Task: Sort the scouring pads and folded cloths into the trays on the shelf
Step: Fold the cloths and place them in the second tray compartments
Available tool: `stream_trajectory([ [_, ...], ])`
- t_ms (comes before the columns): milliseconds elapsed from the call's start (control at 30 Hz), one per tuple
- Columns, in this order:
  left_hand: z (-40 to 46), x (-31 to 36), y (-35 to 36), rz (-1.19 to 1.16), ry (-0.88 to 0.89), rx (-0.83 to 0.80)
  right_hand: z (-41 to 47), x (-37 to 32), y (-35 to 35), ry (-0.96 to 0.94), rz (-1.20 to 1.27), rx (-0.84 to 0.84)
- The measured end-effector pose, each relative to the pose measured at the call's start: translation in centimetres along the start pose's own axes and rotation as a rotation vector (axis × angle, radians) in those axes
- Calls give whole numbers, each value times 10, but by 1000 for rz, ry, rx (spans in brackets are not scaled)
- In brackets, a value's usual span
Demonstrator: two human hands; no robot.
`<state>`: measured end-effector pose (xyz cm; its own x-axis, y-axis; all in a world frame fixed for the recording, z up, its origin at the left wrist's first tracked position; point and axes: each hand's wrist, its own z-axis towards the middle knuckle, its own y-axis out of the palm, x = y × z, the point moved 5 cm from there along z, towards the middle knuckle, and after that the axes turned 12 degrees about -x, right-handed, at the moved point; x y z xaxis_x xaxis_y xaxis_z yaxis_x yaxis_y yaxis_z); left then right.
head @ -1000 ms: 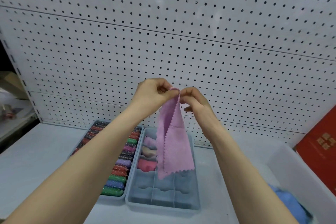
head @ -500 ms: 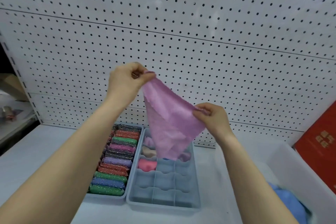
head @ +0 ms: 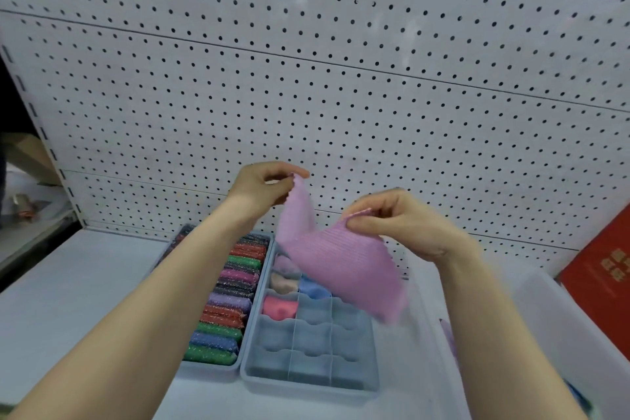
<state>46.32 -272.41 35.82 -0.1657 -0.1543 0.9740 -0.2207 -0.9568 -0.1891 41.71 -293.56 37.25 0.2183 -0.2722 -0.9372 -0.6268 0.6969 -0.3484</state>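
A white pegboard [head: 341,85] backs the shelf; a red box [head: 603,280] stands right.

A white pegboard wall [head: 341,95] dotted with dark holes filled most of the view, split by thin horizontal seams. Below it ran a pale shelf [head: 68,300]. A red box [head: 600,276] leaned at the right edge; the light was soft and even.

left hand [head: 264,186]: raised, fingers pinching | right hand [head: 395,220]: lower, pinching
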Motion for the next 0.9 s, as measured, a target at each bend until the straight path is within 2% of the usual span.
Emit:
stream_trajectory([
  [100,0,15,22,6,19,-120,11,-8,-1,-90,44,255],
  [267,-1,33,36,-29,123,-232,15,-11,-3,-150,87,425],
  [500,-6,37,39,-33,125,-277,15,-15,-8,-161,-124,548],
  [633,-10,41,40,-17,183,-336,15,-8,-11,-75,-36,472],
  [700,-12,41,38,189,211,-292,16,-4,-12,-62,23,455],
  [767,-12,38,34,456,176,-203,14,-1,-18,-53,48,504],
  [800,-11,33,30,515,144,-161,11,0,-22,-51,62,530],
  [900,-8,16,18,330,63,-35,4,-1,-30,-68,98,565],
])
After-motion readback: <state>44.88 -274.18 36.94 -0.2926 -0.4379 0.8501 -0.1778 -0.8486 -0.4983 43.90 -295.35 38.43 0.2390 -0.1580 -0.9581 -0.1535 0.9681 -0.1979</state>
